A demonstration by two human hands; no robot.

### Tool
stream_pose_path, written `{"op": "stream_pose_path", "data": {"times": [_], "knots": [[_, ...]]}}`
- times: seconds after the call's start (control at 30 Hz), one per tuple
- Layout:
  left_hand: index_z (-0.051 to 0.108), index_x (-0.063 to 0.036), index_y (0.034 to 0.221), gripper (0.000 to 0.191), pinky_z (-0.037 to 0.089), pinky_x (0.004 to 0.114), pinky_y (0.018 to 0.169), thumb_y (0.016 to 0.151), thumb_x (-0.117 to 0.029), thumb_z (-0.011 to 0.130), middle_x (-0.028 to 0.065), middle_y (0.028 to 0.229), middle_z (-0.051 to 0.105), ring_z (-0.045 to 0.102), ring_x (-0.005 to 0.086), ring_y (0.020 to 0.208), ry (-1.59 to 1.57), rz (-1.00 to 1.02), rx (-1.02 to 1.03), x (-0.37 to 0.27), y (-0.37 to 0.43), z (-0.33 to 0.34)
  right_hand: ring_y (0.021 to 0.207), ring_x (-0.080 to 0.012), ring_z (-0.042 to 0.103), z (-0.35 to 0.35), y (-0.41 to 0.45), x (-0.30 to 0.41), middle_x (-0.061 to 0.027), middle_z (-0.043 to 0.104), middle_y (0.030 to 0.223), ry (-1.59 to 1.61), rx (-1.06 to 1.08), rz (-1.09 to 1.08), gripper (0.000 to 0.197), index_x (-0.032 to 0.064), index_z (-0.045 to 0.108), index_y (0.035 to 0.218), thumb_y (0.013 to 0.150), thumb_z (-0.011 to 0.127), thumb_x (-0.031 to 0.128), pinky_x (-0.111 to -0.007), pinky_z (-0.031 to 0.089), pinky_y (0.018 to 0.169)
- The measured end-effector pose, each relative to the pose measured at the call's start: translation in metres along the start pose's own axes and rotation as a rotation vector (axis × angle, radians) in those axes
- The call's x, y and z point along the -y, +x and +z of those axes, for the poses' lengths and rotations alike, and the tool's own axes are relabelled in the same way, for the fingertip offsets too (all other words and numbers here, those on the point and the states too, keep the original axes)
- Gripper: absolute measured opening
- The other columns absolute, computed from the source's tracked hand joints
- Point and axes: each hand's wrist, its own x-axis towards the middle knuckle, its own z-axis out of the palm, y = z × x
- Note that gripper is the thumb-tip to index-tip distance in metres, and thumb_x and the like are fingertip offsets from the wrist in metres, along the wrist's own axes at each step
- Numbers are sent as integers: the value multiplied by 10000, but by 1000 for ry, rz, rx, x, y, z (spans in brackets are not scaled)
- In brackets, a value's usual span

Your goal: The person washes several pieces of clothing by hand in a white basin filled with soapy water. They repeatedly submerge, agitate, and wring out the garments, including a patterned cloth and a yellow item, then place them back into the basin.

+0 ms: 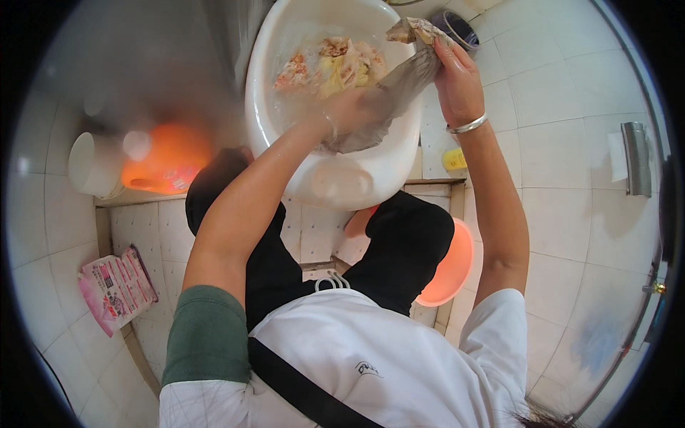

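Observation:
A wet grey-brown cloth is stretched between my hands over a white plastic tub. My right hand grips its upper, patterned end above the tub's right rim, fingers closed on it. My left hand, a little blurred, is closed on the cloth lower down, and the rest hangs into the tub below it. Farther inside the tub, patterned cloths in red, cream and yellow lie in water.
An orange plastic container and a white bucket stand at the left. A pink printed bag lies lower left. By my right knee is a pink basin. A yellow bottle and a dark bucket are right of the tub.

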Motion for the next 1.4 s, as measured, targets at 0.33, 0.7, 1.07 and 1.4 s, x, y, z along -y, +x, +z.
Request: {"op": "stream_pose_path", "data": {"times": [0.33, 0.7, 1.07, 1.4], "knots": [[559, -14, 864, 193, 427, 325, 635, 794, -172, 474, 134, 679, 557, 538, 221, 651, 115, 25, -606, 24, 22, -44, 645, -42, 474, -45, 11, 12, 25, 579, 808, -180, -180, -16, 197, 43, 591, 986, 853, 540, 179, -192, 365, 534], [513, -4, 801, 176, 384, 258, 573, 822, -175, 477, 37, 613, 445, 408, 96, 580, -242, 67, -915, 14, 22, -72, 537, -59, 408, -89, -11, -65, 36, 454, 631, -118, -301, 286, 92, 96, 526, 705, 754, 567, 162, -182, 326, 451], [543, -18, 794, 230, 406, 304, 563, 791, -242, 490, 66, 608, 518, 479, 148, 558, -312, 51, -719, 22, 31, -73, 685, -114, 497, -64, -32, -81, -25, 580, 797, -991, 372, 349, 266, 20, 613, 790, 772, 623, 286, -257, 408, 645], [543, -14, 932, 240, 428, 231, 715, 785, -204, 547, 45, 841, 561, 524, 103, 775, -492, 213, -22, 6, 25, -22, 801, -88, 499, 32, -17, -87, -29, 561, 970, -253, 187, 142, 209, 5, 580, 949, 789, 594, 140, -214, 415, 671]]}}
